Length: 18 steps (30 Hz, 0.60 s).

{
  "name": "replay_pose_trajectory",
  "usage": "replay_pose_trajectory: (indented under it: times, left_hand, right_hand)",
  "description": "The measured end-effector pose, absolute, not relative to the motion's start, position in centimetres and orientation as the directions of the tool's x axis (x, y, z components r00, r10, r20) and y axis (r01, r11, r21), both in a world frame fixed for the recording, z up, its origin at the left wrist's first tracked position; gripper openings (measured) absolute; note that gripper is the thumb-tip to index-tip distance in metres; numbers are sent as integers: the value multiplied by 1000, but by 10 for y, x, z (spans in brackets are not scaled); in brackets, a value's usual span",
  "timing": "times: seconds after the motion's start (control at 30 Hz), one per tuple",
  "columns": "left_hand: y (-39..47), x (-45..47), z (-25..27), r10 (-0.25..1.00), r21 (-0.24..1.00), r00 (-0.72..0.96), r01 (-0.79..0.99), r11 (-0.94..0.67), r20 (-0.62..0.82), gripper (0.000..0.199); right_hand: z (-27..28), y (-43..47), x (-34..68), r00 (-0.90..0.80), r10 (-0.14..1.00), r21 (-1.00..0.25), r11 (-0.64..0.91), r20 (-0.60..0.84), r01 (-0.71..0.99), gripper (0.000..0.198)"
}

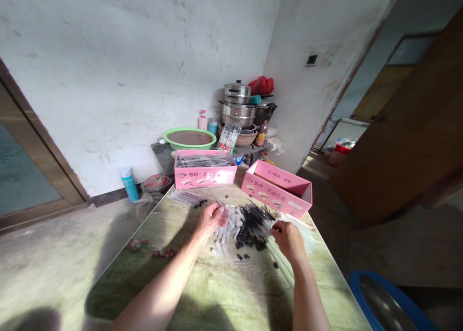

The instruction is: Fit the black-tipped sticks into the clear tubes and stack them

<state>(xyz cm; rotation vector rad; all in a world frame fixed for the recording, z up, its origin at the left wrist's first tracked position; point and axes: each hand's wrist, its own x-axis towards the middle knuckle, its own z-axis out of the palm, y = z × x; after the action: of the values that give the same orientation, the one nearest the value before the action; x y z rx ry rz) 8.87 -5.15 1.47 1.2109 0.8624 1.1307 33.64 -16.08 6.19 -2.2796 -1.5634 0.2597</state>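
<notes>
My left hand point(212, 216) is closed in a pinch on a thin pale tube with a dark end, above the left side of the pile. Beneath it lies a heap of short whitish translucent pieces point(231, 222). My right hand point(288, 238) has its fingers pressed together at the right edge of a pile of slender black pieces point(255, 220); what they grip is hidden. Small black caps point(249, 243) lie in front of that pile. Long pale tubes point(280, 261) lie under and beside my right hand. More tubes point(186, 197) lie in a row at the back left.
At the table's far edge stand a pink box point(206, 178) full of greyish tubes and a second pink box point(277, 191), tilted in view. Behind are a green basin point(190, 146), stacked steel pots point(238, 110) and a bottle point(261, 133). A blue tub point(388, 302) stands right of the table point(231, 287).
</notes>
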Motion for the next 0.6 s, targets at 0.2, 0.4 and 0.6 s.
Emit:
replay_pose_trajectory:
  times: [0.2, 0.4, 0.6]
  left_hand:
    - [-49, 89, 12, 960, 978, 270, -209, -10, 68, 38]
    - [-48, 89, 11, 952, 973, 301, -229, 12, 59, 41]
    - [-51, 88, 14, 936, 972, 345, -232, 14, 69, 43]
  right_hand:
    - [63, -170, 329, 370, 909, -67, -388, -192, 919, 16]
    - [50, -169, 325, 353, 919, -2, -359, -175, 933, 22]
    - [72, -161, 330, 324, 932, -297, -267, 163, 917, 12]
